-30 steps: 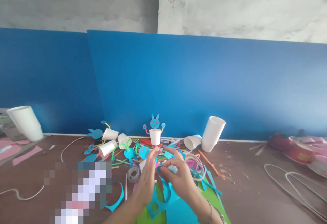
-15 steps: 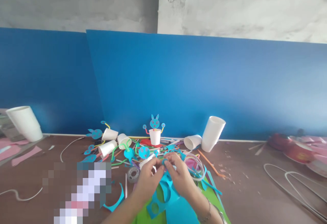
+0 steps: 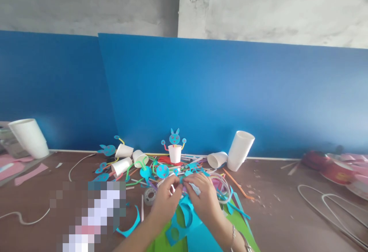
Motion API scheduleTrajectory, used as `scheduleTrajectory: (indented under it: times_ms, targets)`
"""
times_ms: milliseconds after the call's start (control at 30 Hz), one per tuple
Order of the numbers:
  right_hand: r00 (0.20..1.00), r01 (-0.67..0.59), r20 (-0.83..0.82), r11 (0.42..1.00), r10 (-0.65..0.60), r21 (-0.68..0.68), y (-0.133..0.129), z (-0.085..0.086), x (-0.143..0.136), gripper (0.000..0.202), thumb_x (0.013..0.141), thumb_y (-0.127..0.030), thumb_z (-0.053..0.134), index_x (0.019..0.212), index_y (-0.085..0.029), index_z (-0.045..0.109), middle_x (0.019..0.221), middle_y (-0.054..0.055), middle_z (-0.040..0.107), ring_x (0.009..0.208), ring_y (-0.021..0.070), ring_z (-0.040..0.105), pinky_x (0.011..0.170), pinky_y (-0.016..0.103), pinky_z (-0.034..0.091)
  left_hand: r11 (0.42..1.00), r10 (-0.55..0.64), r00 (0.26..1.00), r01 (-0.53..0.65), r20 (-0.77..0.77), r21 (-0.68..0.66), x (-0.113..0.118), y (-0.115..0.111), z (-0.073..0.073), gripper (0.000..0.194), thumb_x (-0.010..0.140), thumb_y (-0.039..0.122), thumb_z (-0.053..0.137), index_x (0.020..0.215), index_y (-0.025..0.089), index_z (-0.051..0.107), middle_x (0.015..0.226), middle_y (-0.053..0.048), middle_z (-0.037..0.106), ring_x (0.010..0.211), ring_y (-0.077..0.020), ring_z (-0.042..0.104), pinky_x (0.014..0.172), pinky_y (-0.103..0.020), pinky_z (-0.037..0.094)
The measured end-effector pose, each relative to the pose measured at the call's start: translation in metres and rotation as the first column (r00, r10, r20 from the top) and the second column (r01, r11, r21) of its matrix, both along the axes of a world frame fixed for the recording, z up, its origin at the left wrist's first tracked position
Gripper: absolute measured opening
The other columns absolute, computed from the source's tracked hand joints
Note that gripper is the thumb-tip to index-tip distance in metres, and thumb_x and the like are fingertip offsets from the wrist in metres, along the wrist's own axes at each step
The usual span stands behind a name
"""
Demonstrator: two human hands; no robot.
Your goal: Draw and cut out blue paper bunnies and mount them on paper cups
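My left hand (image 3: 166,196) and my right hand (image 3: 202,194) meet at the fingertips over the craft pile. Both pinch a small blue paper piece (image 3: 181,180), mostly hidden by the fingers. Under them lies blue paper with round cut-outs (image 3: 174,233) on green sheets (image 3: 243,227). Behind the hands, a white cup figure (image 3: 174,154) with a blue rabbit head stands upright. Left of it, other white cups with blue heads lie on their sides (image 3: 121,166). A blue paper face (image 3: 162,171) is just beyond my left hand.
Stacked white cups (image 3: 240,150) stand at the right, with a tipped cup (image 3: 216,160) beside them. More cups (image 3: 28,139) are far left. A tape roll (image 3: 150,196), blue scrap (image 3: 130,227), pipe cleaners and a cable (image 3: 322,194) lie on the brown table (image 3: 276,221).
My fingertips have shifted slightly over the small blue piece, and the right-hand fingers now cover more of it. The surroundings look the same.
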State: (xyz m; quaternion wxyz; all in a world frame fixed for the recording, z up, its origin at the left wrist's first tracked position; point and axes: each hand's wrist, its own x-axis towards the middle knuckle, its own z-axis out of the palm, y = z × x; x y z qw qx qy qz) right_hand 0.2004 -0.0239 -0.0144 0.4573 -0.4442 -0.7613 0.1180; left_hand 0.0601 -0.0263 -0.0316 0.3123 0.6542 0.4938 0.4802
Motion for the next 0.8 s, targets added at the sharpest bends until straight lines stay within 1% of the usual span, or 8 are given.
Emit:
scheduleTrajectory:
  times_ms: [100, 200, 400, 533, 600, 700, 767, 800]
  targets:
    - [0.988, -0.070, -0.143, 0.988, 0.050, -0.137, 0.002, 0.003, 0.001, 0.016, 0.082, -0.017, 0.057, 0.079, -0.021, 0.072, 0.082, 0.005, 0.072, 0.079, 0.0221, 0.064, 0.076, 0.034, 0.046, 0.999, -0.006, 0.999, 0.007, -0.045, 0.038, -0.001, -0.001, -0.001, 0.015, 0.082, 0.027, 0.046, 0.070, 0.020, 0.048, 0.069, 0.002, 0.047, 0.066, -0.0144, 0.044, 0.061, -0.024, 0.034]
    - [0.965, -0.137, -0.252, 0.953, 0.067, -0.272, 0.003, 0.007, 0.001, 0.017, 0.081, -0.021, 0.058, 0.077, -0.020, 0.074, 0.080, 0.005, 0.073, 0.079, 0.0219, 0.065, 0.072, 0.030, 0.048, 0.998, -0.011, 0.998, 0.014, -0.058, 0.055, -0.002, -0.001, 0.000, 0.014, 0.082, 0.026, 0.045, 0.069, 0.020, 0.046, 0.068, 0.002, 0.047, 0.066, -0.0146, 0.044, 0.062, -0.024, 0.035]
    - [0.967, -0.149, -0.246, 0.934, 0.069, -0.324, 0.003, 0.013, 0.005, 0.020, 0.080, -0.026, 0.057, 0.079, -0.020, 0.076, 0.076, 0.004, 0.072, 0.076, 0.0218, 0.064, 0.071, 0.030, 0.046, 0.996, -0.011, 0.997, 0.018, -0.079, 0.085, -0.002, -0.003, 0.003, 0.015, 0.082, 0.025, 0.045, 0.067, 0.020, 0.046, 0.068, 0.002, 0.047, 0.066, -0.0149, 0.044, 0.062, -0.025, 0.035]
    - [0.959, -0.172, -0.276, 0.900, 0.060, -0.401, 0.006, 0.012, 0.007, 0.022, 0.080, -0.032, 0.059, 0.077, -0.018, 0.076, 0.073, 0.004, 0.072, 0.071, 0.0210, 0.062, 0.066, 0.030, 0.045, 0.995, -0.016, 0.997, 0.023, -0.073, 0.092, -0.002, -0.003, 0.005, 0.015, 0.082, 0.025, 0.046, 0.068, 0.020, 0.048, 0.068, 0.002, 0.048, 0.067, -0.0149, 0.045, 0.064, -0.025, 0.036]
    - [0.935, -0.200, -0.352, 0.879, 0.039, -0.433, 0.008, 0.010, 0.007, 0.023, 0.078, -0.036, 0.062, 0.076, -0.017, 0.075, 0.073, 0.005, 0.072, 0.071, 0.0210, 0.061, 0.065, 0.030, 0.046, 0.996, -0.016, 0.998, 0.022, -0.066, 0.090, -0.002, -0.003, 0.005, 0.015, 0.083, 0.026, 0.046, 0.070, 0.020, 0.049, 0.069, 0.002, 0.048, 0.068, -0.0150, 0.045, 0.064, -0.024, 0.037]
    - [0.855, -0.287, -0.519, 0.821, -0.014, -0.494, 0.010, 0.007, 0.006, 0.027, 0.069, -0.042, 0.070, 0.078, -0.016, 0.071, 0.071, 0.004, 0.070, 0.066, 0.0192, 0.060, 0.061, 0.029, 0.045, 0.995, -0.034, 0.998, 0.039, -0.056, 0.090, -0.003, -0.003, 0.005, 0.016, 0.084, 0.028, 0.045, 0.072, 0.020, 0.051, 0.070, 0.002, 0.050, 0.068, -0.0150, 0.046, 0.066, -0.024, 0.037]
    - [0.822, -0.337, -0.569, 0.783, -0.027, -0.523, 0.011, 0.005, 0.005, 0.031, 0.066, -0.045, 0.072, 0.073, -0.016, 0.067, 0.062, 0.001, 0.065, 0.059, 0.0160, 0.057, 0.057, 0.027, 0.043, 0.995, -0.044, 0.997, 0.049, -0.058, 0.088, -0.003, -0.002, 0.004, 0.018, 0.085, 0.029, 0.045, 0.071, 0.020, 0.051, 0.070, 0.001, 0.050, 0.068, -0.0152, 0.046, 0.065, -0.024, 0.037]
    - [0.823, -0.343, -0.568, 0.779, -0.020, -0.525, 0.011, 0.005, 0.005, 0.032, 0.066, -0.047, 0.072, 0.069, -0.016, 0.065, 0.059, 0.000, 0.062, 0.057, 0.0145, 0.054, 0.055, 0.025, 0.041, 0.995, -0.042, 0.997, 0.047, -0.062, 0.084, -0.003, -0.002, 0.004, 0.018, 0.085, 0.029, 0.045, 0.070, 0.020, 0.050, 0.070, 0.001, 0.050, 0.068, -0.0152, 0.046, 0.065, -0.025, 0.037]
